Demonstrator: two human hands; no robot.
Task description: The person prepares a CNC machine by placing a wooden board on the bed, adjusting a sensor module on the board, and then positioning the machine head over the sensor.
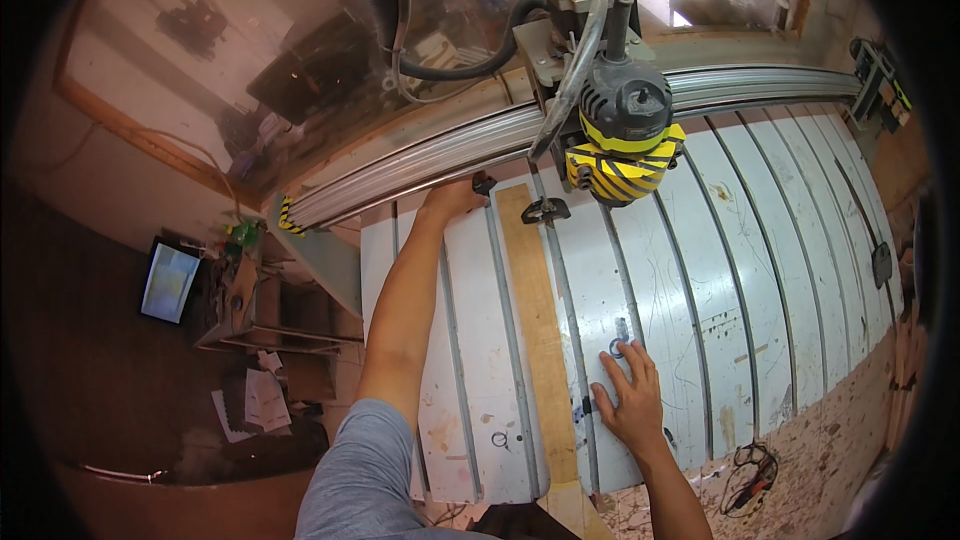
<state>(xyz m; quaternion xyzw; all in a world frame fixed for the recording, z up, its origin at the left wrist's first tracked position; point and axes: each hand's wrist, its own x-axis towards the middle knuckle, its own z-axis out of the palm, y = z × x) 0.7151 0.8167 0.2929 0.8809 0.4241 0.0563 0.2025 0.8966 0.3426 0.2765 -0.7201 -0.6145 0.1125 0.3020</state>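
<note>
My left hand (455,200) is stretched far across the white slotted machine bed (690,270), its fingers closed on a small black hold-down clamp (484,183). Just right of that clamp, a long narrow wooden board (543,340) runs along the bed from the far rail toward me. A second black clamp (546,210) sits by the board's far right edge. Spread and lying flat on the bed, my right hand (632,400) holds nothing. A small round blue mark shows by its fingertips. The left fingertips are partly hidden by the hand itself.
Above the bed hangs a black and yellow router spindle (625,130) on a silver gantry rail (480,140). Another black clamp (881,265) rests at the far right. A corded power tool (752,480) lies beyond the near edge. A lit monitor (169,280) stands left.
</note>
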